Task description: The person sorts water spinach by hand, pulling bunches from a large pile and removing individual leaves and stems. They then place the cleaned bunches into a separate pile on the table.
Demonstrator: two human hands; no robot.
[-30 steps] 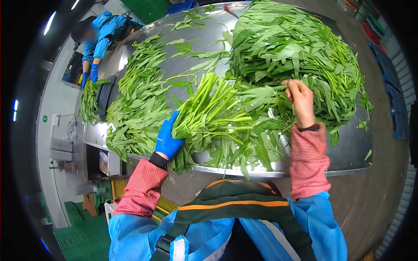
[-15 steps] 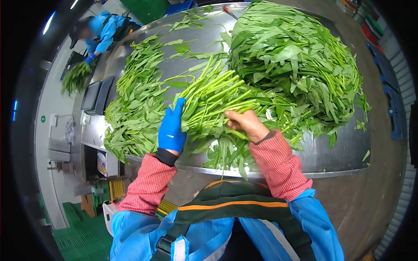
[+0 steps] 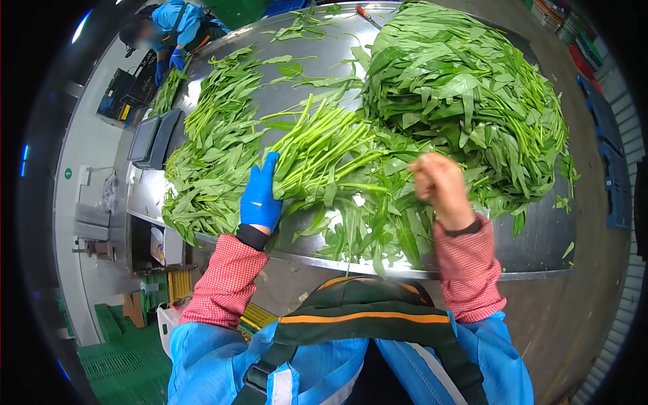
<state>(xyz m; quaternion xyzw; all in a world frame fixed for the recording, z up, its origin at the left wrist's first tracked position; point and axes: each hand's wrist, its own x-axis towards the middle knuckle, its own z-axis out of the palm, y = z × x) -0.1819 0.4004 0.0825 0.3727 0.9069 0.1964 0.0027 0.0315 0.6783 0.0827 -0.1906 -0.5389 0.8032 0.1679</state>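
My left hand (image 3: 261, 192), in a blue glove, is closed around a bunch of water spinach (image 3: 324, 148), its pale cut stems pointing up and to the right. My bare right hand (image 3: 439, 182) is apart from the bunch, to its right, with the fingers curled in; what they hold, if anything, I cannot make out. Loose leaves and stems (image 3: 378, 229) lie below and between my hands. Beyond my right hand rises a large heap of water spinach (image 3: 466, 88). A row of laid-out bunches (image 3: 216, 135) stretches along the left of the metal table (image 3: 310, 67).
A tool with a red handle (image 3: 363, 12) lies at the far edge beside the heap. A dark flat-screen device (image 3: 154, 138) stands at the table's left end. Beyond it, a co-worker (image 3: 179, 27) in blue handles greens with gloved hands. Green crates (image 3: 125, 358) sit at lower left.
My right hand has left the stems and moved right, fingers curled. My left hand keeps the bunch, shifted slightly left. The co-worker's hands and greens have moved toward the table.
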